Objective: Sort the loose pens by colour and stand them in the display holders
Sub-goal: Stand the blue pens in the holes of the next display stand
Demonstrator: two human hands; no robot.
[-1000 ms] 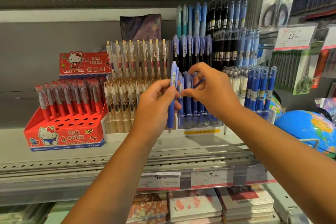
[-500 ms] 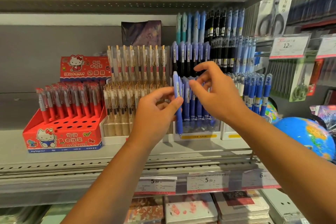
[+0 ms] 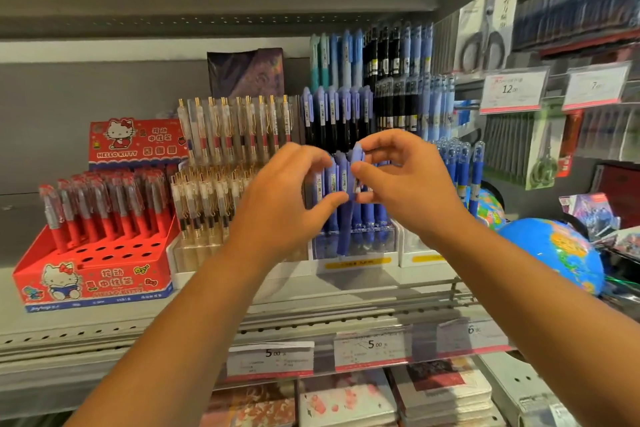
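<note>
Currently I read both hands raised in front of the grey metal shelf (image 3: pixel 86 333), meeting at the centre of view.

Left hand (image 3: pixel 282 208): fingers curled, thumb tip pressed on the barrel of the loose blue plastic pen (image 3: pixel 343 229). I log this hand as gripping the pen.

Right hand (image 3: pixel 412 191): thumb and forefinger pinch the pen's upper end. The other fingers are loosely curled behind.

The pen hangs near upright, its top tilted slightly toward 1 o'clock. Its lower tip overlaps the front wall of the clear acrylic holder (image 3: pixel 353 248); I cannot tell whether it touches. That holder stands on the shelf directly behind the hands and carries a row of matching blue pens (image 3: pixel 372 218).

Surroundings, taken from the holder:
- 9 o'clock, just beside: tiered transparent gold-clipped pens (image 3: pixel 235 135).
- Further toward 9 o'clock: a red cardboard cartoon-cat display box (image 3: pixel 93 277), with red pens (image 3: pixel 104 204) standing in its rear rows.
- 12 o'clock: upper tiers of violet-blue and black pens (image 3: pixel 346 107).
- 3 o'clock: a blue globe (image 3: pixel 554 253).
- 6 o'clock: white price labels (image 3: pixel 370 347) on the shelf edge.
</note>
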